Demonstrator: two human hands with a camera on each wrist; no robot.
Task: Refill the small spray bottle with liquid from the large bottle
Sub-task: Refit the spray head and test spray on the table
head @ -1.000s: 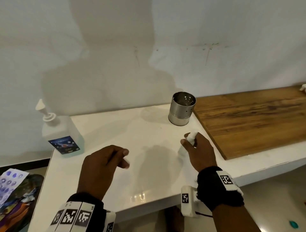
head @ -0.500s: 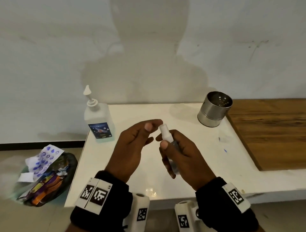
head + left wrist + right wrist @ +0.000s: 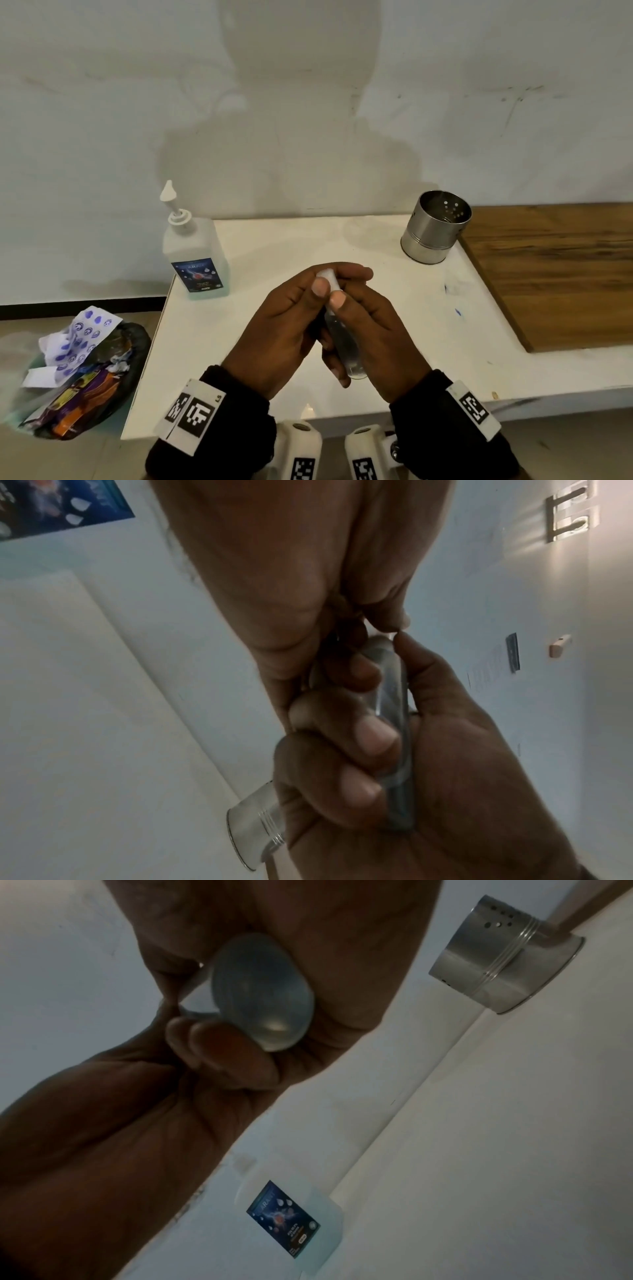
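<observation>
My right hand (image 3: 366,329) grips the small clear spray bottle (image 3: 344,346) by its body, above the middle of the white table (image 3: 246,329). The bottle's round base (image 3: 263,996) faces the right wrist camera. My left hand (image 3: 294,315) pinches the bottle's white cap (image 3: 329,275) between thumb and fingers. From the left wrist, the bottle's clear side (image 3: 394,715) shows between my right hand's fingers. The large bottle (image 3: 193,253), clear with a white pump and a blue label, stands at the table's back left corner, apart from both hands; the right wrist view also shows the large bottle (image 3: 291,1229).
A perforated steel canister (image 3: 435,231) stands at the back right of the white table, next to a wooden board (image 3: 555,274). On the floor to the left sits a bin (image 3: 78,377) filled with wrappers and paper. A wall runs right behind the table.
My right hand lifted the small bottle from the table and brought it to the middle. My left hand came over and closed on the cap.
</observation>
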